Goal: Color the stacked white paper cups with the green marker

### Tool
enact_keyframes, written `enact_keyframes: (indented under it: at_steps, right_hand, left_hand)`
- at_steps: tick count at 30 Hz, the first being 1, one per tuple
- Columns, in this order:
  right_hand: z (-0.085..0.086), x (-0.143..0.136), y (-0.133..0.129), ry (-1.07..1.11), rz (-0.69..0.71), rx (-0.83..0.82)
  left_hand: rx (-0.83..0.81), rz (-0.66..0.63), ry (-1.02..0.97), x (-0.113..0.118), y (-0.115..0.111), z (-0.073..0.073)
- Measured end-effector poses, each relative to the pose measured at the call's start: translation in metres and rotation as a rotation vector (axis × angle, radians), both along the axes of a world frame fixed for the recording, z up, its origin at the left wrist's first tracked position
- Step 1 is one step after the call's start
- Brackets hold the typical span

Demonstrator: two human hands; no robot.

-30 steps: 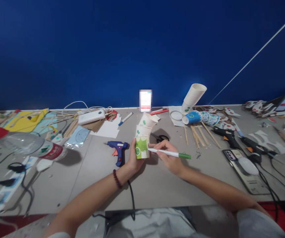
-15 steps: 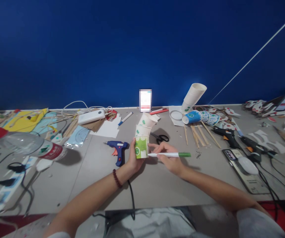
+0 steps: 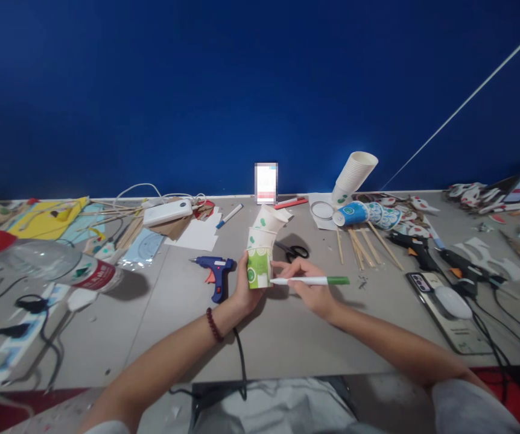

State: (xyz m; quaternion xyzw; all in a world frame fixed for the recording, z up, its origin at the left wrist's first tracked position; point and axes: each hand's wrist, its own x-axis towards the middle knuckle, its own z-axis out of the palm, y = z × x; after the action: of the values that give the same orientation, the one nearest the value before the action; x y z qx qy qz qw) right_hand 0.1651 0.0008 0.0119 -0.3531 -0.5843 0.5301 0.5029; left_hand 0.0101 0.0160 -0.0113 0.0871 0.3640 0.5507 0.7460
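A bent chain of joined paper cups (image 3: 260, 259), its lowest part coloured green, stands upright at the middle of the view. My left hand (image 3: 245, 292) is wrapped round its lower left side. In my right hand (image 3: 309, 286) is a white marker with a green end (image 3: 312, 281), held level, its tip at the right side of the green part. Behind my right hand lie black scissors (image 3: 294, 251). A blue glue gun (image 3: 216, 274) rests left of my left hand.
Left are a plastic bottle (image 3: 61, 262), a power strip (image 3: 29, 337) and papers. At the back right stand stacked cups (image 3: 355, 176) beside blue joined cups (image 3: 366, 214). Wooden sticks (image 3: 360, 247), black glue guns and a phone (image 3: 450, 319) lie on the right.
Almost nothing differs. The marker's tip remains at the green part, and both hands keep their hold with only a very slight shift.
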Motion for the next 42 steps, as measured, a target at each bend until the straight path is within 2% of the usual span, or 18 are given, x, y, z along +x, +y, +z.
enact_keyframes:
  at_steps: [6, 18, 23, 29, 36, 42]
  right_hand:
    - [0.0018, -0.0008, 0.0009, 0.008, -0.017, 0.041]
    - [0.0022, -0.001, -0.0009, 0.04, 0.037, -0.04]
    - [-0.0009, -0.0002, -0.0007, 0.017, 0.05, -0.025]
    - [-0.0007, 0.0009, -0.0004, -0.005, 0.015, 0.012]
    - [0.0003, -0.0022, 0.0006, -0.006, -0.039, 0.024]
    - [0.0005, -0.0003, -0.0003, -0.018, 0.019, 0.022]
  left_hand:
    - [0.018, -0.034, 0.029, -0.0002, -0.0008, 0.0029]
    - [-0.017, 0.062, -0.048, 0.001, 0.0002, 0.0016]
    - [-0.017, 0.046, -0.04, 0.0009, 0.0009, -0.0006]
    - [0.014, -0.022, 0.011, -0.0005, -0.0003, -0.0007]
    - [0.032, -0.031, 0.033, -0.0006, -0.0005, 0.0004]
    - [0.002, -0.008, -0.014, -0.0007, -0.0012, 0.0016]
